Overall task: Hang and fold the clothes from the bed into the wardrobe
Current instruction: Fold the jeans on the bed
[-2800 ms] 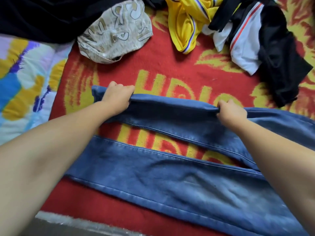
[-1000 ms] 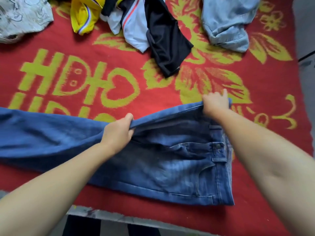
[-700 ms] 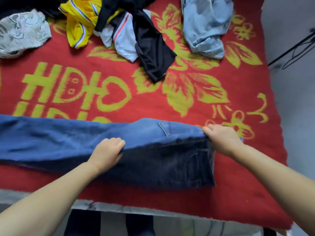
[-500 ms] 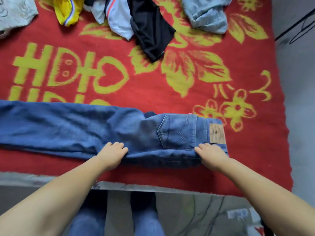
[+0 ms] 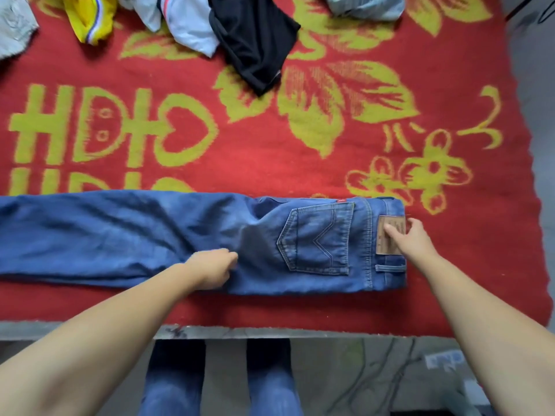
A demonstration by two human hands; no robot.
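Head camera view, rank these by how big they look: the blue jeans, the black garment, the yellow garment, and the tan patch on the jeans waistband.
1. blue jeans, cut off at the left edge
2. black garment, cut off at the top
3. yellow garment, also cut off at the top, so its rank is only apparent
4. tan patch, partly under the right hand

The folded jeans (image 5: pixel 210 238) lie along the bed's near edge, reaching past its left edge, with the left hand (image 5: pixel 211 267) and right hand (image 5: pixel 413 237) on them. Beyond them a wide band of red blanket (image 5: pixel 255 163) lies bare across the bed's middle. The far edge is crowded: a yellow garment (image 5: pixel 90 16), a white and black garment (image 5: pixel 240 34), and pale jeans (image 5: pixel 366 6) toward the far right corner. The strip beside the right edge is bare.
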